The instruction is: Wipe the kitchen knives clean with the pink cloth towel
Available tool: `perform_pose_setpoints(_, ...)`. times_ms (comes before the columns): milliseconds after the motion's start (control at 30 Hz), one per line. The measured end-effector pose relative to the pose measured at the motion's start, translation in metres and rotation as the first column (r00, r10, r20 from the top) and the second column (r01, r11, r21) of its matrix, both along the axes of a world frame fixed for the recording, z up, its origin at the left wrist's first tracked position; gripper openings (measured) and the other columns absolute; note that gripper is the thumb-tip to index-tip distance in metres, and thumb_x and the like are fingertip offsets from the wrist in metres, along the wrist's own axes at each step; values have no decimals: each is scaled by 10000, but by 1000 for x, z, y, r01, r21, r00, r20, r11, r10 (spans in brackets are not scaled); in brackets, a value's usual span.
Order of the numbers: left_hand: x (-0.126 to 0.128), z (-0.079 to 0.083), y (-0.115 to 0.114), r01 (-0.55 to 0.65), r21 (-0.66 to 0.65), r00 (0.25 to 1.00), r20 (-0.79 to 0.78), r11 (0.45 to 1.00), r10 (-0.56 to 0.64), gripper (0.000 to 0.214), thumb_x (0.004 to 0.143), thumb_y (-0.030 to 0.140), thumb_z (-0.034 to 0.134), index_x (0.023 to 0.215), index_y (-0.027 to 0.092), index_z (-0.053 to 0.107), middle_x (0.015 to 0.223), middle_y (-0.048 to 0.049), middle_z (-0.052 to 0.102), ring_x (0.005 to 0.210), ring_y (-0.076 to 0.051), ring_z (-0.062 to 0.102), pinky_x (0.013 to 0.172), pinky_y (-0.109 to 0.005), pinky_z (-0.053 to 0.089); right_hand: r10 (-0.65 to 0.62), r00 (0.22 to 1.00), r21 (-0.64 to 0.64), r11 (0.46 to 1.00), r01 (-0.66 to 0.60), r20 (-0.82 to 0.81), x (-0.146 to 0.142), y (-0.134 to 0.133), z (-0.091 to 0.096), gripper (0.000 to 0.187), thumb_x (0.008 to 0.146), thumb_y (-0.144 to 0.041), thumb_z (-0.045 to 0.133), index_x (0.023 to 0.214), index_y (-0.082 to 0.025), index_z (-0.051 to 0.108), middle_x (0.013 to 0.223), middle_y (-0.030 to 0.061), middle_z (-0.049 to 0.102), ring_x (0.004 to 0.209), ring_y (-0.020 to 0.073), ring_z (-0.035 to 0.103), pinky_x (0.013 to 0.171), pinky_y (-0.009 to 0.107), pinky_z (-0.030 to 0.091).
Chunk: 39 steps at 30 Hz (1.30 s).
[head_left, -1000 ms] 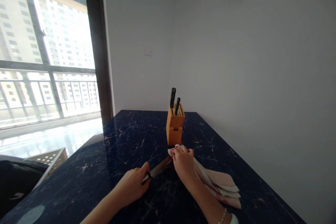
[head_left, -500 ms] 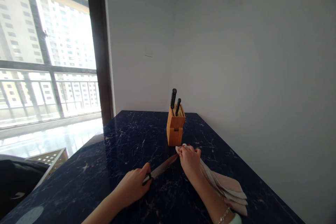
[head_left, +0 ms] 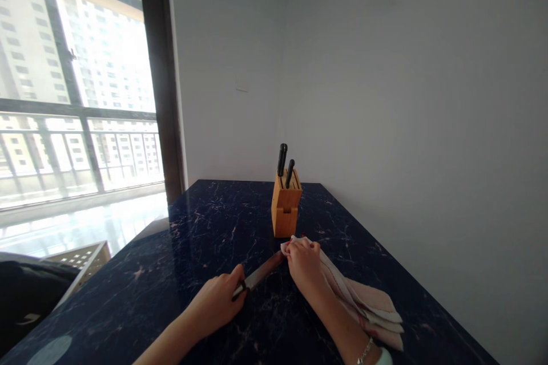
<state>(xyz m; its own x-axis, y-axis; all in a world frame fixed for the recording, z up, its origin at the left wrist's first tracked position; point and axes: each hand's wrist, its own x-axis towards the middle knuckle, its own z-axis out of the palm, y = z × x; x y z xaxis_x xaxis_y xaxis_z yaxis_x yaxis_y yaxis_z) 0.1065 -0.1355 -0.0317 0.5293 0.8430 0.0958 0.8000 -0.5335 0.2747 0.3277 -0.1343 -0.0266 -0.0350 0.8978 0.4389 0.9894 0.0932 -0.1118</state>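
Observation:
A kitchen knife points away to the right, low over the dark table, its handle wrapped in my closed left hand. My right hand is closed on one end of a pale pink-and-white towel, at the far end of the blade. The towel's corner covers the knife's tip. The rest of the towel trails along the table under and beside my right forearm. Just beyond my right hand stands a wooden knife block with black-handled knives in its slots.
The dark blue marbled table runs back to a grey wall. Left of it are a perforated light-coloured panel and a black item, with a large window beyond.
My right hand has shifted slightly left with the towel's end, now covering more of the knife's tip. The left hand holds the knife in nearly the same place.

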Motion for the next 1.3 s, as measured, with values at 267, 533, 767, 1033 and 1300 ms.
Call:
perform_pose_setpoints(267, 0, 4, -2, -9, -28, 1000, 2, 1000, 9, 84, 805, 277, 418, 883, 249, 414, 748, 4, 627, 707, -186, 617, 578, -242, 350, 73, 997, -15, 997, -72, 34, -14, -5, 1, 198, 788, -85, 426, 772, -217, 573, 817, 13, 610, 863, 177, 474, 795, 337, 206)
perform_pose_setpoints(533, -1, -1, 0, 1, -2, 1000, 27, 1000, -1, 76, 796, 270, 426, 869, 251, 421, 730, 10, 622, 683, -183, 614, 561, -240, 338, -20, 1000, 1, 1000, 20, 17, -8, 1, -4, 201, 797, -95, 410, 775, -209, 574, 818, 39, 617, 863, 199, 484, 766, 348, 220)
perform_pose_setpoints(767, 1, -3, 0, -76, -46, 995, 58, 996, 78, 68, 793, 257, 426, 858, 239, 421, 762, -7, 628, 711, -183, 623, 583, -239, 355, -133, 991, 50, 990, 133, -8, 8, 4, -5, 162, 775, -84, 432, 850, -174, 545, 842, 66, 607, 863, 217, 492, 752, 362, 214)
perform_pose_setpoints(1033, 2, 0, -2, -57, -31, 998, 15, 998, 58, 69, 807, 255, 417, 870, 240, 396, 778, -8, 635, 728, -191, 624, 580, -243, 362, 133, 991, 10, 991, -133, 9, -22, -5, -6, 159, 746, -66, 465, 741, -216, 516, 792, -28, 590, 813, 140, 495, 759, 299, 228)
perform_pose_setpoints(1300, 4, 2, -3, -70, -60, 997, -32, 996, 68, 92, 810, 236, 420, 899, 232, 395, 840, -24, 643, 781, -201, 624, 616, -248, 381, 341, 938, 44, 940, -339, -63, -50, -21, -5, 137, 775, -93, 447, 758, -214, 507, 798, -24, 588, 825, 154, 482, 845, 331, 213)
